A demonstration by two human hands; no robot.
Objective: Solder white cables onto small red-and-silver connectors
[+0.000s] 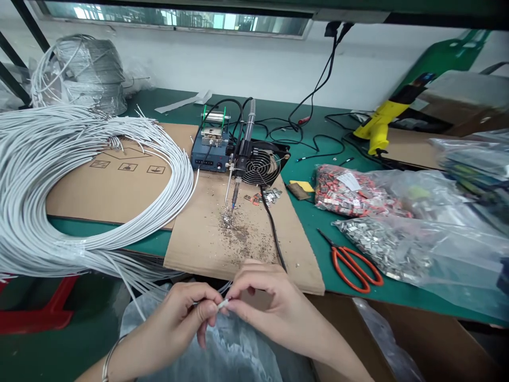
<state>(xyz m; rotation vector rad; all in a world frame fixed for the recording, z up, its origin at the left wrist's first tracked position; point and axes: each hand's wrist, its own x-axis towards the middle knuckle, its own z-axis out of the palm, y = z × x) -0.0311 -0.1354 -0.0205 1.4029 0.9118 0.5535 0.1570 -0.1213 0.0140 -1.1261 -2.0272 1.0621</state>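
Near the table's front edge, my left hand (181, 313) and my right hand (264, 297) meet, thumbs and forefingers pinched on a short stretch of white cable (223, 304). The cable's very tip is hidden by my right fingers. From the large coiled bundle of white cables (175, 196) on the left, loose ends trail toward my left hand. Beyond my hands a cardboard sheet (191, 239) lies on the table, strewn with solder bits (228, 220). Above those bits a soldering iron (246, 143) is held tip-down beside a blue feeder unit (209, 155).
A black fan (264, 164) stands behind the iron. To the right lie orange-handled scissors (353, 265), a bag of metal shells (382, 249) and a bag of red-and-silver connectors (345, 191). A yellow tool (377, 127) sits at the back right. One black cord (272, 223) crosses the cardboard.
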